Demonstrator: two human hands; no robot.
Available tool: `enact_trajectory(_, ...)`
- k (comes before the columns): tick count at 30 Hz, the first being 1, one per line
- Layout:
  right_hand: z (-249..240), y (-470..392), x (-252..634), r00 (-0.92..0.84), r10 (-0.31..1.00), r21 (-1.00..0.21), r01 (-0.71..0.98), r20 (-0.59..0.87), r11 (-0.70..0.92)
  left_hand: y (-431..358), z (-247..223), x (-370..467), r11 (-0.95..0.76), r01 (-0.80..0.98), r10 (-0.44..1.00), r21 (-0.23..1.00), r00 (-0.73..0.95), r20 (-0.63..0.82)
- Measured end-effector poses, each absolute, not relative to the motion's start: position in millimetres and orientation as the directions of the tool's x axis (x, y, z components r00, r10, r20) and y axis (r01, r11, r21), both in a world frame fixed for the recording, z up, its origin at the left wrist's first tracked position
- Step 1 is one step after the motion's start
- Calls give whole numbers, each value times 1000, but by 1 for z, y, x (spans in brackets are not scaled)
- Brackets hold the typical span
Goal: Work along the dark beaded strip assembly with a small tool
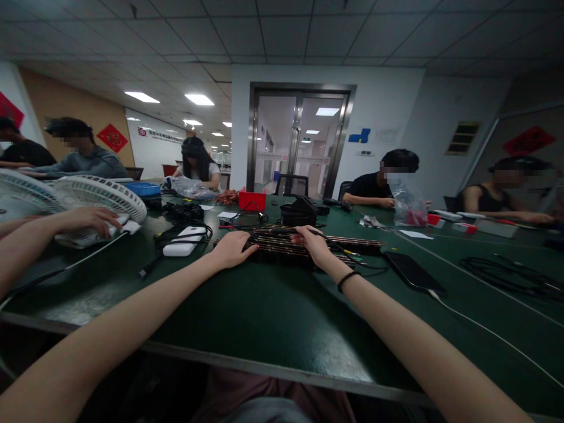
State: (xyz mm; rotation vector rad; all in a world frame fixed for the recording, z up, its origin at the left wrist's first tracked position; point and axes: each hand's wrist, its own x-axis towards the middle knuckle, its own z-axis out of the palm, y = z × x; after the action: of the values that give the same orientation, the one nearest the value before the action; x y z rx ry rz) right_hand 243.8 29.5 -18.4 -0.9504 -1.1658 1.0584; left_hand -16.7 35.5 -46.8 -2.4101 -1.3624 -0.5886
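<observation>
Across the table in front of me lies a bundle of long, thin dark strips (282,249) with copper-coloured edges. My left hand (231,249) rests on its left end, fingers laid flat over the strips and thumb stretched to the right. Over the middle of the bundle, my right hand (312,244) is closed in a pinch on a slim black pen-like tool (284,231), which points left along the strips. Its exact kind is too dark to make out. A thin black cable (372,270) curves out to the right of the bundle.
At left, another person's hand (94,222) touches a white fan (103,197). A white power bank (184,242) with black cables lies nearer me. Behind the strips stand a black pouch (298,210) and a red bin (252,201). A phone (414,272) lies right. Several people sit around.
</observation>
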Motion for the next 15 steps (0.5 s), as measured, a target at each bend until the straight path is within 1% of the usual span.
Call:
enact_trajectory(4, -17, 31, 245, 91, 968, -963, -114, 233, 243, 36, -43, -18, -518, 854, 738, -47, 474, 481)
enact_trajectory(10, -13, 38, 251, 102, 969, -973, -29, 224, 228, 38, -39, -21, -544, 839, 735, -20, 488, 471)
enact_trajectory(15, -12, 43, 253, 135, 971, -978, -26, 200, 205, 38, -41, -23, -559, 827, 718, -61, 519, 464)
